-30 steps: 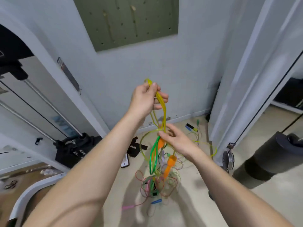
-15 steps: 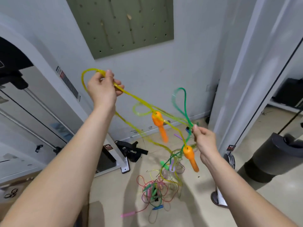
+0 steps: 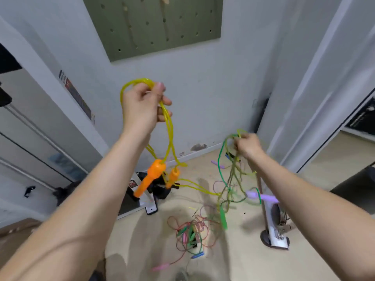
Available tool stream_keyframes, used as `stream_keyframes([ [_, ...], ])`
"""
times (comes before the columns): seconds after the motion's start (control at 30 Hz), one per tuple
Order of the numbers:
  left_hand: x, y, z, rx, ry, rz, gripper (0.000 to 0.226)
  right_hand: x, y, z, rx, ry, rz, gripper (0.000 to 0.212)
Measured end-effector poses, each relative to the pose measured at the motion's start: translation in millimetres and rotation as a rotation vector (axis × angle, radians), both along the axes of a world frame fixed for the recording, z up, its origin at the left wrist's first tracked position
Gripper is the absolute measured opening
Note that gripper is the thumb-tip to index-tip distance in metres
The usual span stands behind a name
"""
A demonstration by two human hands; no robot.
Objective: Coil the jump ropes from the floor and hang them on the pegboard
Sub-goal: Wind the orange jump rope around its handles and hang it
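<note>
Left hand [image 3: 142, 110] pinches looped translucent yellow rope [image 3: 169, 126], orange handles [image 3: 151, 179] dangling; right hand [image 3: 246, 146], fingers curled, grips tangled green and yellow cords [image 3: 220, 165] above the floor pile [image 3: 190, 234].

Single head-worn view, facing forward-down, close above both forearms
</note>
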State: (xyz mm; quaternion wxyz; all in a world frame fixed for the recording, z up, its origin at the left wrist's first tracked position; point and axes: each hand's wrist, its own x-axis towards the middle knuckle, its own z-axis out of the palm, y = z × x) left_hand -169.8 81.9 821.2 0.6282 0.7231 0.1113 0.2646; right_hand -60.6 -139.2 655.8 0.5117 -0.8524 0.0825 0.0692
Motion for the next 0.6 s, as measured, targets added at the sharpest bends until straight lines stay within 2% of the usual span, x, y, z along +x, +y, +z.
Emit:
stream_keyframes([
  [0.07, 0.4, 15.7, -14.0, -0.006, 0.037, -0.056, 0.018, 15.1, 17.9, 29.1, 0.049, -0.008, -0.013, 0.010],
  [0.13, 3.3, 31.0, -22.7, 0.003, 0.069, -0.106, 0.017, 22.7, 31.8, 52.2, 0.002, -0.038, -0.038, 0.042],
  [0.2, 9.0, 40.8, -25.7, 0.027, 0.100, -0.192, 0.017, 12.9, 51.5, 72.8, 0.012, -0.091, -0.003, 0.056],
  [0.23, 12.0, 43.4, -26.1, 0.046, 0.123, -0.246, 0.018, 5.3, 62.0, 79.3, 0.108, -0.071, 0.046, 0.058],
  [0.3, 19.0, 44.8, -25.5, 0.067, 0.181, -0.367, 0.021, -15.0, 82.4, 88.1, 0.409, 0.087, 0.188, 0.049],
  [0.37, 25.4, 41.1, -27.2, 0.070, 0.225, -0.497, 0.024, -33.3, 96.4, 88.9, 0.593, 0.235, 0.350, 0.044],
  [0.47, 33.7, 29.8, -31.0, 0.016, 0.246, -0.635, 0.025, -44.5, 104.3, 81.9, 0.576, 0.242, 0.541, 0.051],
  [0.53, 41.7, 24.3, -31.6, 0.000, 0.263, -0.644, 0.026, -45.3, 102.0, 82.7, 0.557, 0.212, 0.496, 0.047],
  [0.6, 53.0, 20.9, -32.6, -0.009, 0.243, -0.636, 0.030, -38.8, 93.1, 82.5, 0.628, 0.196, 0.392, 0.036],
])
